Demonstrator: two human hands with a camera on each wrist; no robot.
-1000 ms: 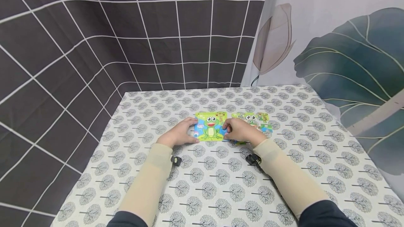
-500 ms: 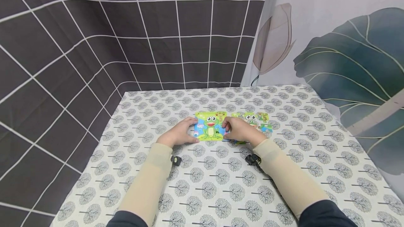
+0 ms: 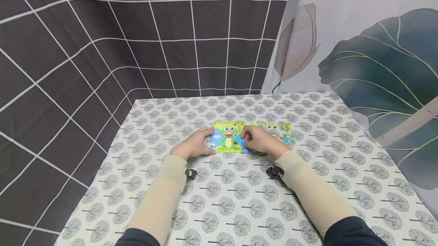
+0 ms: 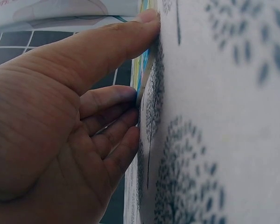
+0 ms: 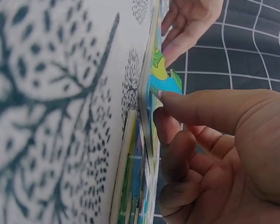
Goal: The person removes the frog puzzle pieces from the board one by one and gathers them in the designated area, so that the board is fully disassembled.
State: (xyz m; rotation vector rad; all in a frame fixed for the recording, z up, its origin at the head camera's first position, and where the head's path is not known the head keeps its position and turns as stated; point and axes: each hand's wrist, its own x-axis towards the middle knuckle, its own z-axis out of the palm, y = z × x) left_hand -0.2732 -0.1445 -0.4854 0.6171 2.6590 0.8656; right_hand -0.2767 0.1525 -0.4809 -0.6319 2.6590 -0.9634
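Note:
A frog jigsaw puzzle (image 3: 227, 143), bright green, yellow and blue, lies flat on the table in the head view. My left hand (image 3: 195, 145) rests at its left edge, thumb at the lower corner and fingers along the side higher up. At the right edge my right hand (image 3: 261, 140) pinches a puzzle piece (image 5: 167, 84) between thumb and index finger. In the right wrist view this blue, green and yellow piece stands tilted up from the board. The right fingers hide part of the puzzle's right side.
A second frog puzzle (image 3: 272, 127), with patches of tablecloth showing among its pieces, lies just right of the first, partly behind my right hand. The tree-print tablecloth (image 3: 239, 192) spreads around. A dark grid curtain (image 3: 178, 56) hangs behind the table.
My right thumb has shifted slightly, and the piece at the puzzle's lower right has turned and tilted up under the fingers. My left hand stays in place.

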